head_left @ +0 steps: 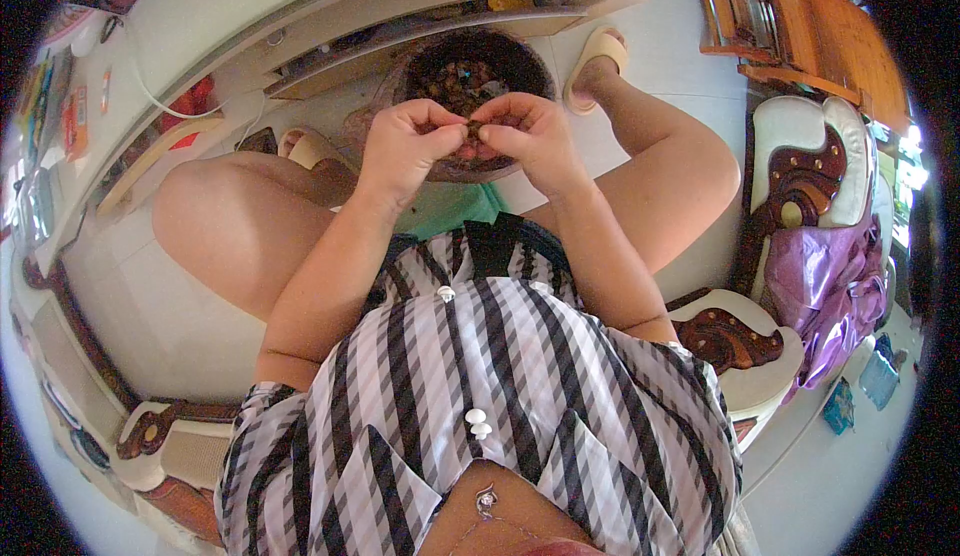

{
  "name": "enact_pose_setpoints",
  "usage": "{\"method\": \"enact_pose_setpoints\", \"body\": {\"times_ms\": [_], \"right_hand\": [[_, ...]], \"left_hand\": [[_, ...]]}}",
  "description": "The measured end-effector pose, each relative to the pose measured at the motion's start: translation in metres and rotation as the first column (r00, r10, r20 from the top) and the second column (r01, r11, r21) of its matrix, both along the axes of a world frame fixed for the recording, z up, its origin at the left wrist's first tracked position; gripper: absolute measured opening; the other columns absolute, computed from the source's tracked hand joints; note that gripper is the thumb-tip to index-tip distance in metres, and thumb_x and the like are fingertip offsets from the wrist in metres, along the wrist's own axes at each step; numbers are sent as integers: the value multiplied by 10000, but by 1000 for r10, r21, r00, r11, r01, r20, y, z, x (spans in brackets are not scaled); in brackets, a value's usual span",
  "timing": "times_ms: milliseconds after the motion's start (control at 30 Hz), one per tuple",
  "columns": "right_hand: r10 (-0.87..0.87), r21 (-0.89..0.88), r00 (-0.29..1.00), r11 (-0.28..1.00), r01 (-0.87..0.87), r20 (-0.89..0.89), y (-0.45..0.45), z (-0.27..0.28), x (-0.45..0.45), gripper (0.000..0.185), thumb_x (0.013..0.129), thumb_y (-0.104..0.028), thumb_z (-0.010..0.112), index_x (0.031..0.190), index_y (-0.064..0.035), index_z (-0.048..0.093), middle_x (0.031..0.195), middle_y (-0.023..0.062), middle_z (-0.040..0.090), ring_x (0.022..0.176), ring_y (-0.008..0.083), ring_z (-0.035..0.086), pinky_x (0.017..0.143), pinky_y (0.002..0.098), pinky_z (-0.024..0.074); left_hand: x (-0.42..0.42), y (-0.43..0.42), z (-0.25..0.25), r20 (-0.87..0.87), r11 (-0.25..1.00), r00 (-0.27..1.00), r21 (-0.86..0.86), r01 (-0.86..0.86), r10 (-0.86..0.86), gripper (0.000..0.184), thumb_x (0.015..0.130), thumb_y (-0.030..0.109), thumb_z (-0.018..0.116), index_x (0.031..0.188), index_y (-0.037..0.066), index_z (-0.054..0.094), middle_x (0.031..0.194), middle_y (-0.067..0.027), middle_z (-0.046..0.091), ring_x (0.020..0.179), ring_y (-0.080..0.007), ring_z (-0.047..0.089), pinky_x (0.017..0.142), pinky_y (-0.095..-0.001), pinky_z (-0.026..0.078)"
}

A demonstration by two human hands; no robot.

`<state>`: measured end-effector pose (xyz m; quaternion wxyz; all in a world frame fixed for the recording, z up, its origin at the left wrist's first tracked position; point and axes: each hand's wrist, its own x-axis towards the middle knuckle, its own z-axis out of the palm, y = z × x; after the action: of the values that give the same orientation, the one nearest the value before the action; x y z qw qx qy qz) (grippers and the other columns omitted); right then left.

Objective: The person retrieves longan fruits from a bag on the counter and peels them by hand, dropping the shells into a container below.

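Observation:
My left hand [412, 146] and my right hand [532, 144] meet in front of me, thumbs and forefingers pinched together. Between the fingertips is a small brownish-green piece [473, 130], mostly covered, its kind too small to make out. Both hands are over the near side of a dark round bin [538, 68], which stands on the floor between my feet. Brown scraps [455, 81] that look like shells or peels lie inside it, with a few pale bits among them.
A cabinet with a long open shelf or drawer [400, 41] stands just beyond the bin. Something green [455, 208] is below my hands. To the right are a carved armchair [805, 166] with purple cloth [825, 281] and a wooden chair [840, 41].

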<state>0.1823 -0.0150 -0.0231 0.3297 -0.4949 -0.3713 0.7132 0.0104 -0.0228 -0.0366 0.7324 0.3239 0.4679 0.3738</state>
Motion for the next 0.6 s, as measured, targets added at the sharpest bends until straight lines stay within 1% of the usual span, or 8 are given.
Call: {"method": "enact_pose_setpoints", "body": {"times_ms": [133,200,233,300,333,433,500,600], "right_hand": [[-84,-84,981,994,70,-176,1,0,1,157,697,-27,623,840,28,593,758,83,609,645,143,595,601,245,496],[-90,-22,985,996,88,-148,2,0,1,167,694,-26,624,849,26,592,755,78,607,645,139,590,597,245,493],[-95,9,986,995,97,-134,2,0,1,172,692,-25,624,853,25,591,753,76,606,645,137,588,595,245,492],[-37,73,999,997,38,-19,2,1,1,165,706,-5,617,862,21,569,768,85,601,658,151,596,616,251,505],[-11,102,999,995,7,39,2,1,1,163,713,5,614,866,19,558,776,89,599,664,158,601,627,254,512],[-24,90,1000,996,23,4,1,-4,0,182,694,-29,622,865,21,584,747,72,605,636,128,577,585,246,485],[-9,14,998,1000,10,-70,1,-2,1,174,699,-32,616,864,16,586,746,69,604,638,127,576,591,243,484],[-18,-86,979,996,1,-205,1,-1,2,168,708,-38,607,867,13,586,747,68,602,639,127,575,594,242,485]], "left_hand": [[3,2,3,131,996,990,-75,-51,60,111,723,24,621,825,-3,588,756,-70,618,663,-135,593,612,-237,473],[4,3,11,176,995,982,-84,-58,72,119,718,16,638,820,-13,583,754,-77,613,673,-134,595,641,-236,479],[4,2,11,90,999,995,-12,-44,45,118,718,15,632,822,-7,581,757,-71,614,671,-132,593,630,-237,476],[5,1,12,-90,992,996,124,0,11,118,719,15,622,827,5,576,762,-61,615,667,-129,589,608,-239,471],[5,1,11,-72,994,997,107,-7,14,119,715,13,624,824,6,575,756,-59,613,663,-128,587,609,-238,471],[3,1,7,-8,998,1000,53,-16,16,122,707,8,628,814,9,571,743,-55,609,651,-124,582,612,-237,471],[1,1,5,43,1000,999,14,-8,8,121,704,7,627,809,9,569,742,-56,607,643,-122,578,612,-235,470],[1,-1,-1,194,999,981,-34,-10,16,109,712,10,616,810,13,568,740,-58,605,638,-123,575,611,-234,469]]}}
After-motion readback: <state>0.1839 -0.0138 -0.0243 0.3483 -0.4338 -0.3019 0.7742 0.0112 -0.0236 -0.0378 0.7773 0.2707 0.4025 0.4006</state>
